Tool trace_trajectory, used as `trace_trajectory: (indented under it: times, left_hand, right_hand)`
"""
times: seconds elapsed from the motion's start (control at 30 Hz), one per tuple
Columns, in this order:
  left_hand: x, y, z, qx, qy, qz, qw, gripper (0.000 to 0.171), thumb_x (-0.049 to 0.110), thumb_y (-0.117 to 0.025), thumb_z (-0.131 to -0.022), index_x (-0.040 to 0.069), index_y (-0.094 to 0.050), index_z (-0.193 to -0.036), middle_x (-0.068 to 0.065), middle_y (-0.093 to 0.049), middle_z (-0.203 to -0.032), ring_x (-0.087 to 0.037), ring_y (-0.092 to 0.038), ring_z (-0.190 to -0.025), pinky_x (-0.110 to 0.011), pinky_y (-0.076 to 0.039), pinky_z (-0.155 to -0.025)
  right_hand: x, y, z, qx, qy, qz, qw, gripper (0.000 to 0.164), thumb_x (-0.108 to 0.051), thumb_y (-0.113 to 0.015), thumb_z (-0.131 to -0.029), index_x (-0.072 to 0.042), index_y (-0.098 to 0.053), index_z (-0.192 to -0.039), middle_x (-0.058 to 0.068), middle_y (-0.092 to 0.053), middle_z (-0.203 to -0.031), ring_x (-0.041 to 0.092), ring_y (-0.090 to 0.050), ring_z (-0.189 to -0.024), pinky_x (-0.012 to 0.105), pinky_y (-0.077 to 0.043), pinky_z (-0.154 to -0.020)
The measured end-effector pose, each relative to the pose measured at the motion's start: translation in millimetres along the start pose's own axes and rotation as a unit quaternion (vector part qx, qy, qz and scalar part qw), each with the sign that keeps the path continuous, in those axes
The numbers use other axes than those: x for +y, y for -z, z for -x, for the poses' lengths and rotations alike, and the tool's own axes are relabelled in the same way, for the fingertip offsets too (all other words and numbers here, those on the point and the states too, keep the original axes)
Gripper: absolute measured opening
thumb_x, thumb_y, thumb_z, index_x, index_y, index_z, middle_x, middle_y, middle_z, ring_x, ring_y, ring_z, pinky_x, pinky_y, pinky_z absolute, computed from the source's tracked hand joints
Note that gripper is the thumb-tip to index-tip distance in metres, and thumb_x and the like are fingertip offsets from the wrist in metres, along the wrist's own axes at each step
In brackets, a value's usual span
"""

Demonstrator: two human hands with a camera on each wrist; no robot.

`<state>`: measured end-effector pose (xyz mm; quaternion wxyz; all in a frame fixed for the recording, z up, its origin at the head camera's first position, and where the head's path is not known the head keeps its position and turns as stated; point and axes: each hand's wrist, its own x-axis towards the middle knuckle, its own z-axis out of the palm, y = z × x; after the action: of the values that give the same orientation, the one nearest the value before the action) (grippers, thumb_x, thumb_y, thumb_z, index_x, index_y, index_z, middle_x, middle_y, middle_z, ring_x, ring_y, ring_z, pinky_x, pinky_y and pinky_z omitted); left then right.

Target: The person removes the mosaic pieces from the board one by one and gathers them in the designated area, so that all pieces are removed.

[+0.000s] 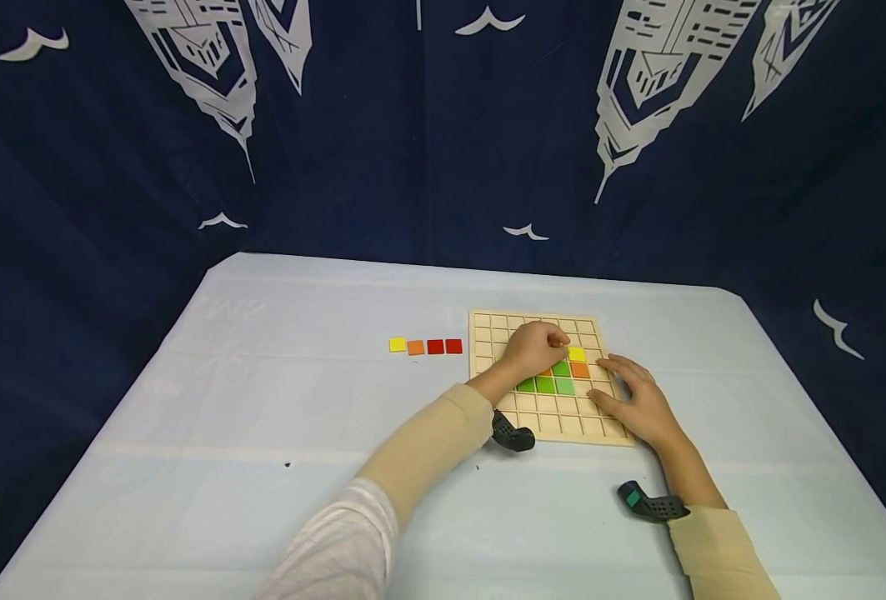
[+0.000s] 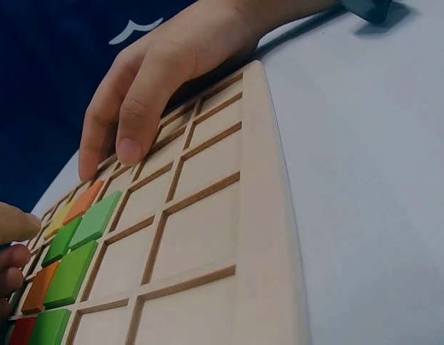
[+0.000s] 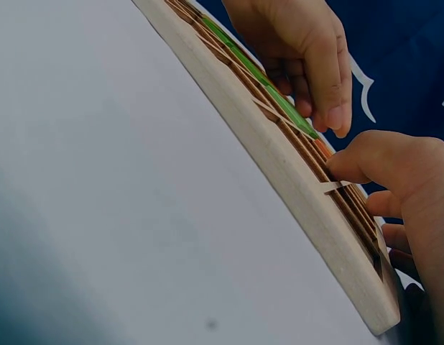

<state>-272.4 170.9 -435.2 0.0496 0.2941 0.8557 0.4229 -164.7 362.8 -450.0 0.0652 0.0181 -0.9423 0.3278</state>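
A square wooden grid board [image 1: 555, 427] lies on the table with colored square tiles in some of its cells. Over these tiles is my left hand [image 1: 534, 348], fingers bent downward; whether a tile is between its fingertips is hidden. Green tiles [image 1: 545, 385], a light green tile [image 1: 565, 386], an orange tile [image 1: 579, 370] and a yellow tile [image 1: 576, 354] show around it. In the left wrist view a red tile [image 2: 22, 330] is also in the grid. With fingers spread, my right hand [image 1: 638, 404] rests at the board's right side, thumb and fingertips over its cells.
Left of the board, a row of loose tiles lies on the white table [image 1: 210, 433]: a yellow tile [image 1: 397, 344], an orange tile [image 1: 416, 347] and two red tiles [image 1: 444, 346]. Black devices [image 1: 513, 433] sit at both wrists. A dark blue patterned cloth [image 1: 427, 150] hangs behind.
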Motion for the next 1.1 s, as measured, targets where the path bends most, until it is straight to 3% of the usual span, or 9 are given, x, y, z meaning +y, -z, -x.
trace_trajectory:
  times: [0.13,0.4,0.8,1.1]
  left_hand:
    - [0.6,-2.6,-2.1,-0.003,0.003,-0.020,0.9998,0.018,0.023,-0.070,-0.091,0.014,-0.074,-0.106,0.006,-0.067,-0.095,-0.002,-0.057,-0.084,-0.013,-0.041,-0.072]
    - [3.7,-8.0,-4.5,-0.004,0.009,-0.141,0.9900,0.023,0.037,-0.072,-0.089,0.025,-0.074,-0.109,0.013,-0.060,-0.090,-0.003,-0.050,-0.083,-0.016,-0.035,-0.070]
    - [10.8,-7.7,-8.0,-0.020,0.047,-0.153,0.9869,0.023,0.038,-0.071,-0.089,0.028,-0.072,-0.110,0.015,-0.059,-0.093,-0.006,-0.051,-0.091,-0.025,-0.040,-0.081]
    - [11.7,-9.2,-4.7,-0.011,0.013,-0.150,0.9885,0.020,0.032,-0.072,-0.090,0.024,-0.067,-0.108,0.013,-0.058,-0.094,-0.005,-0.050,-0.088,-0.020,-0.038,-0.075]
  right_hand:
    - [0,0,0,-0.003,-0.002,-0.001,1.000,0.062,-0.031,-0.069,-0.088,0.002,-0.050,-0.136,0.026,-0.035,-0.149,0.048,-0.023,-0.138,0.067,-0.021,-0.105]
    - [0,-1,0,-0.006,0.001,0.001,1.000,0.062,-0.031,-0.069,-0.088,0.001,-0.050,-0.137,0.026,-0.035,-0.149,0.048,-0.023,-0.138,0.068,-0.021,-0.104]
    - [0,0,0,-0.003,0.003,0.001,1.000,0.061,-0.031,-0.069,-0.088,0.001,-0.050,-0.136,0.026,-0.035,-0.149,0.048,-0.024,-0.138,0.068,-0.021,-0.105]
    - [1,0,0,0.002,0.007,0.001,1.000,0.061,-0.029,-0.070,-0.087,0.002,-0.051,-0.136,0.026,-0.036,-0.148,0.049,-0.025,-0.137,0.068,-0.022,-0.104]
